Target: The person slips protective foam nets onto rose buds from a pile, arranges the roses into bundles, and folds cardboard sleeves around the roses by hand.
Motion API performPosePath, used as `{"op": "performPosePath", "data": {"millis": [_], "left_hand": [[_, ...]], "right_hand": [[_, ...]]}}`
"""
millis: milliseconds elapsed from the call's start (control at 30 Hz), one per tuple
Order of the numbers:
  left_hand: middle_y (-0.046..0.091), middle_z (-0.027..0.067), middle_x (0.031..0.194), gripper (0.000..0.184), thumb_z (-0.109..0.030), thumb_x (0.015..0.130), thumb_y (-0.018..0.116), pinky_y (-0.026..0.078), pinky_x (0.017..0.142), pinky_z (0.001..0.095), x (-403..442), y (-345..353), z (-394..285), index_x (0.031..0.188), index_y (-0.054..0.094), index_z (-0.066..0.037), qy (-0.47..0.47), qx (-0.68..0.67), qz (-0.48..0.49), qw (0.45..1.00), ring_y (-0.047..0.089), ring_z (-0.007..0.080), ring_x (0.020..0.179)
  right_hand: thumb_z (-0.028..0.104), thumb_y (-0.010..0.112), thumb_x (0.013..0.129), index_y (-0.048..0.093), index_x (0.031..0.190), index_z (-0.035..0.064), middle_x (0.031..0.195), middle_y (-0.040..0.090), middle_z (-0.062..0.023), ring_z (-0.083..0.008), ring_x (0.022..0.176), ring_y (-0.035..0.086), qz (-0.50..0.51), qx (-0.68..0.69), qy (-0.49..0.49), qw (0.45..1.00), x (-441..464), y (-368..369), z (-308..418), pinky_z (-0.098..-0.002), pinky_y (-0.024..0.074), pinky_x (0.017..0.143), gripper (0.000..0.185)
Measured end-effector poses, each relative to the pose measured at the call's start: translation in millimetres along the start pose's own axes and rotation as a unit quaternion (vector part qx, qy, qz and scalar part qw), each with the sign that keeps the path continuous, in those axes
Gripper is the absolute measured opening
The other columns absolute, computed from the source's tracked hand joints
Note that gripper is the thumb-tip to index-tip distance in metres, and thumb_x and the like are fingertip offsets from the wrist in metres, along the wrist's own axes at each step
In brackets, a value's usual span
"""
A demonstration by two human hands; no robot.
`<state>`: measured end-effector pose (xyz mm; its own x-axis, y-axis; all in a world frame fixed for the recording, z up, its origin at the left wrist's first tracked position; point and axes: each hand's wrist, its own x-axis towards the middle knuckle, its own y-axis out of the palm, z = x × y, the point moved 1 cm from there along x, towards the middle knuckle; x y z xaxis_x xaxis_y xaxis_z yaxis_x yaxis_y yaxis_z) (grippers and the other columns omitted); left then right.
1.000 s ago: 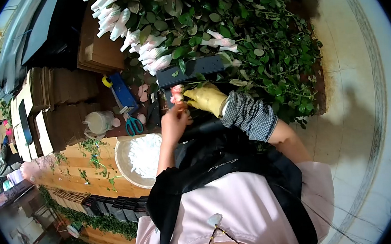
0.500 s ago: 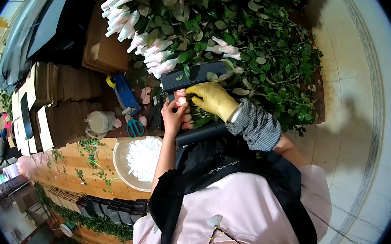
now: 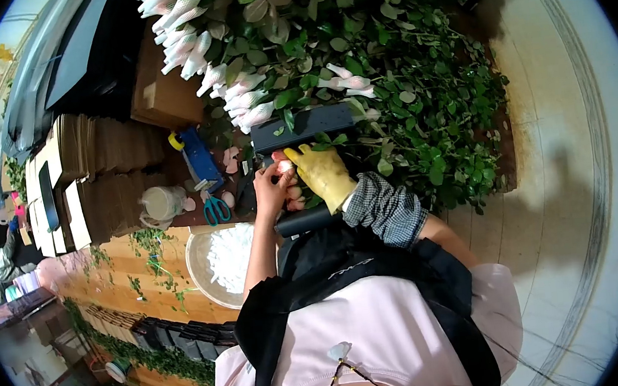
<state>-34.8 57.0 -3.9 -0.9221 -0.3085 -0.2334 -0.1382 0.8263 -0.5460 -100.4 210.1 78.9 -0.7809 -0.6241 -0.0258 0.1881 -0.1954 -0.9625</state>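
As a pink bloom point(image 3: 285, 166) is pinched by the left hand point(image 3: 268, 192), it could be bruised by pressure from the adjacent right hand point(image 3: 325, 176), its grip unclear.

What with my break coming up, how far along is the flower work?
Partway, I'd judge. The white-netted blooms look done. The left hand holds bare pink blooms, the right hand beside them. Those seem left to net, with white pieces in the tub; foliage may hide more.
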Motion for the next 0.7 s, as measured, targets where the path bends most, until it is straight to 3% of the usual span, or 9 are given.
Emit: {"op": "performPosePath", "data": {"millis": [200,267,333,400,467,533,600,667,700], "left_hand": [[0.059,0.0150,0.112,0.043,-0.021,0.089,0.075,0.050,0.087,0.0343,15.6,10.1,24.4,0.122,0.062,0.004,-0.021,-0.050,0.023,0.998,0.060,0.0227,0.103],[0.058,0.0217,0.116,0.045,-0.031,0.084,0.078,0.049,0.089,0.0423,15.8,9.1,28.8,0.116,0.066,-0.002,0.054,-0.001,0.000,0.999,0.059,0.0359,0.105],[0.058,0.0225,0.116,0.046,-0.032,0.084,0.078,0.048,0.091,0.0430,14.9,9.0,31.1,0.117,0.065,-0.003,0.072,0.002,-0.013,0.997,0.058,0.0368,0.107],[0.058,0.0232,0.116,0.050,-0.033,0.082,0.078,0.049,0.091,0.0428,14.2,8.0,31.0,0.120,0.063,-0.003,0.066,-0.017,-0.016,0.998,0.058,0.0373,0.108],[0.058,0.0234,0.117,0.052,-0.033,0.082,0.079,0.049,0.091,0.0426,14.9,2.0,21.5,0.121,0.063,-0.002,0.052,0.011,0.021,0.998,0.059,0.0375,0.108],[0.058,0.0229,0.117,0.052,-0.033,0.084,0.077,0.049,0.092,0.0424,15.1,2.6,23.9,0.121,0.062,0.000,0.035,-0.005,0.027,0.999,0.059,0.0369,0.107],[0.057,0.0222,0.116,0.050,-0.032,0.085,0.076,0.048,0.092,0.0427,10.8,-3.4,9.2,0.122,0.061,-0.001,0.049,-0.006,0.034,0.998,0.059,0.0373,0.108],[0.060,0.0173,0.115,0.046,-0.029,0.087,0.075,0.047,0.092,0.0377,10.5,0.3,11.7,0.118,0.062,0.002,0.042,0.004,0.025,0.999,0.058,0.0293,0.106],[0.060,0.0177,0.115,0.046,-0.029,0.087,0.075,0.047,0.092,0.0381,12.1,1.5,13.8,0.118,0.062,0.002,0.048,0.016,0.022,0.998,0.059,0.0294,0.106]], "right_hand": [[0.019,0.060,0.089,0.060,0.123,0.0145,0.108,0.067,-0.0081,-0.0271,0.098,0.068,0.048,-0.030,0.013,0.998,7.5,8.8,2.6,-0.0394,0.0563,0.072,0.035],[0.018,0.062,0.088,0.059,0.126,0.0141,0.108,0.067,-0.0085,-0.0270,0.097,0.068,0.069,0.047,0.032,0.996,-1.1,-5.9,0.1,-0.0395,0.0564,0.072,0.039],[0.016,0.069,0.086,0.058,0.132,0.0125,0.112,0.066,-0.0143,-0.0261,0.098,0.067,-0.069,0.207,-0.067,0.974,-25.2,-30.0,0.7,-0.0384,0.0553,0.082,0.047],[0.016,0.065,0.091,0.055,0.137,0.0094,0.132,0.060,-0.0129,-0.0256,0.112,0.063,0.059,0.471,-0.145,0.868,-56.3,-79.9,1.2,-0.0364,0.0475,0.100,0.048],[0.020,0.062,0.096,0.058,0.133,0.0060,0.131,0.062,-0.0107,-0.0217,0.116,0.061,0.263,0.642,-0.185,0.696,-91.7,-91.5,-13.5,-0.0342,0.0434,0.105,0.040],[0.022,0.059,0.098,0.063,0.126,0.0022,0.123,0.067,-0.0115,-0.0210,0.114,0.062,0.368,0.637,-0.096,0.671,-124.1,-81.1,-37.6,-0.0338,0.0448,0.102,0.034],[0.026,0.058,0.099,0.065,0.123,0.0003,0.120,0.068,-0.0144,-0.0238,0.112,0.062,0.264,0.435,0.099,0.855,-155.3,-33.1,-64.1,-0.0358,0.0454,0.100,0.036],[0.028,0.061,0.096,0.065,0.122,0.0039,0.114,0.069,-0.0202,-0.0347,0.104,0.065,0.319,0.059,0.184,0.928,-167.3,-16.4,-64.1,-0.0400,0.0463,0.099,0.035],[0.030,0.062,0.096,0.061,0.129,0.0033,0.123,0.066,-0.0195,-0.0319,0.115,0.061,0.345,0.310,0.213,0.860,-169.9,-32.3,-64.5,-0.0386,0.0433,0.104,0.043]]}}
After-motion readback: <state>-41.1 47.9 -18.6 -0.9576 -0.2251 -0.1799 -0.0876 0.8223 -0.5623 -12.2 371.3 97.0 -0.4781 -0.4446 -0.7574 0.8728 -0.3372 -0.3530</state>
